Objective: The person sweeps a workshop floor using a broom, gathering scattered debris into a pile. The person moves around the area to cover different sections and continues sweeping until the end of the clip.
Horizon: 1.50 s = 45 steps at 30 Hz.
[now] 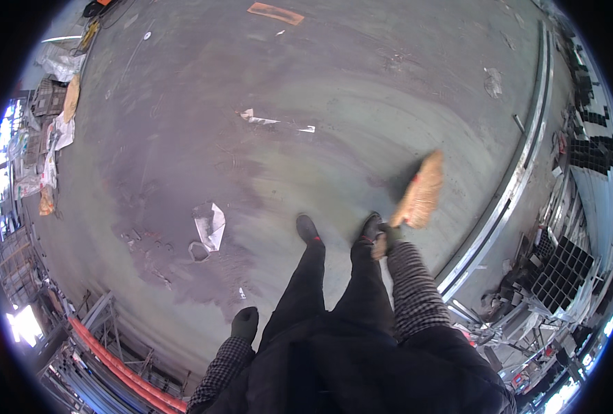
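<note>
Left of the broom [424, 193], white scraps [213, 228]

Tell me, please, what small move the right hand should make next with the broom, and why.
I would probably sweep the straw broom leftward with the right hand, toward the white scrap: the broom's bristles are right of both shoes, while that scrap lies to their left.
</note>
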Available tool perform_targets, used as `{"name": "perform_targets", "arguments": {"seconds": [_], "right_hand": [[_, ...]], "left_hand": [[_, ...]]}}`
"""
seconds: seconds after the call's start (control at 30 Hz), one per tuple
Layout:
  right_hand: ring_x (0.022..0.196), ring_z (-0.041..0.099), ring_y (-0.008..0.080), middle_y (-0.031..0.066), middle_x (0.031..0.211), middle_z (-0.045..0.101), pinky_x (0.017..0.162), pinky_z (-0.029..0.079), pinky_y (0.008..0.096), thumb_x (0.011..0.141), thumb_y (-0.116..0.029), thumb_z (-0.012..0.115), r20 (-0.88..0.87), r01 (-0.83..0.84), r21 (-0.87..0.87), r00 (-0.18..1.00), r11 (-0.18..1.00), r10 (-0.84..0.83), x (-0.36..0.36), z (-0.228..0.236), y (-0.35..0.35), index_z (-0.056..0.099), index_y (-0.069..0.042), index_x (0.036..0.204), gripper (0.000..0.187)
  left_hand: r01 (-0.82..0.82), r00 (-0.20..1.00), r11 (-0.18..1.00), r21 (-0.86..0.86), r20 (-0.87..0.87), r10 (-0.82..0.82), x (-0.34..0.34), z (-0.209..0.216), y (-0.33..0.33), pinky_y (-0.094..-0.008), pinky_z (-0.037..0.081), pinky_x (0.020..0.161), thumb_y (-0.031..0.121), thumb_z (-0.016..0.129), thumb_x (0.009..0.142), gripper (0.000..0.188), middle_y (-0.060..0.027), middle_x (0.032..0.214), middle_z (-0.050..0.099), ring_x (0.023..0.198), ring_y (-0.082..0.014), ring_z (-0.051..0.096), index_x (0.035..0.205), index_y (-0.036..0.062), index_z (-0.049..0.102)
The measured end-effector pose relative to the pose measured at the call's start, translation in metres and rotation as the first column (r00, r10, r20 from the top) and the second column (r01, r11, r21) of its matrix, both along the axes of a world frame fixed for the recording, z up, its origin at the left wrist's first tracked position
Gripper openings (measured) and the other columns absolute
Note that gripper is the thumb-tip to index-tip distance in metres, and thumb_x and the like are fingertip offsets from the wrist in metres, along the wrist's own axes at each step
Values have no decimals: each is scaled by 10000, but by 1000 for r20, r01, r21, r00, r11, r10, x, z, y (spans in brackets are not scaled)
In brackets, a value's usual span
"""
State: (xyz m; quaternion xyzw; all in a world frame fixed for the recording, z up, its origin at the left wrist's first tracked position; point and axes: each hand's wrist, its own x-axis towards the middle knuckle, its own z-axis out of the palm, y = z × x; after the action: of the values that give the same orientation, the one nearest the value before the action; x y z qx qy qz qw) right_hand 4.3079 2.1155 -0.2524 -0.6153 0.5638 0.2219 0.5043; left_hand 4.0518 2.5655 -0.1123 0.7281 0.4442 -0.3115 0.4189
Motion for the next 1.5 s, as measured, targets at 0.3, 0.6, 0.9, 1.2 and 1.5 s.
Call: {"name": "perform_targets", "arguments": {"seconds": [0.3,0.6,0.9,1.2,1.5], "right_hand": [[672,630,273,187,923,586,522,521,409,758,-50,689,55,-323,523,936,789,347,-2,83,224,189,-40,1477,876],[618,573,207,104,879,556,530,502,367,755,-75,700,181,-370,716,918,592,354,68,154,247,201,-83,1520,913],[540,573,203,177,1077,585,478,507,329,729,-88,730,174,-450,228,891,864,418,33,163,115,184,-87,1529,968],[1197,547,404,304,1301,517,1005,454,433,670,-209,758,-134,-681,194,695,706,706,-4,76,207,157,-9,1525,1064],[815,676,324,253,1145,605,717,555,421,743,-228,715,219,-669,676,583,310,782,20,130,274,176,-24,1511,961]], "left_hand": [[-105,993,994,13,-49,106,-11,2,17,-312,519,834,251,654,919,314,-90,990,717,915,-160,656,1104,-1,677],[-150,987,988,33,-52,151,-5,18,27,-312,520,803,276,648,924,314,-85,942,715,886,-150,652,1066,-2,683],[-21,999,998,-65,41,23,14,-7,18,-323,523,830,291,668,905,315,-82,960,726,904,-161,663,1052,15,697],[-161,984,986,-31,-82,158,-4,10,36,-304,506,781,300,657,904,317,-52,888,704,833,-140,633,1014,6,692],[-155,987,988,-13,-35,155,7,28,43,-297,500,780,294,641,912,314,-51,869,699,823,-135,627,1027,6,687]]}}
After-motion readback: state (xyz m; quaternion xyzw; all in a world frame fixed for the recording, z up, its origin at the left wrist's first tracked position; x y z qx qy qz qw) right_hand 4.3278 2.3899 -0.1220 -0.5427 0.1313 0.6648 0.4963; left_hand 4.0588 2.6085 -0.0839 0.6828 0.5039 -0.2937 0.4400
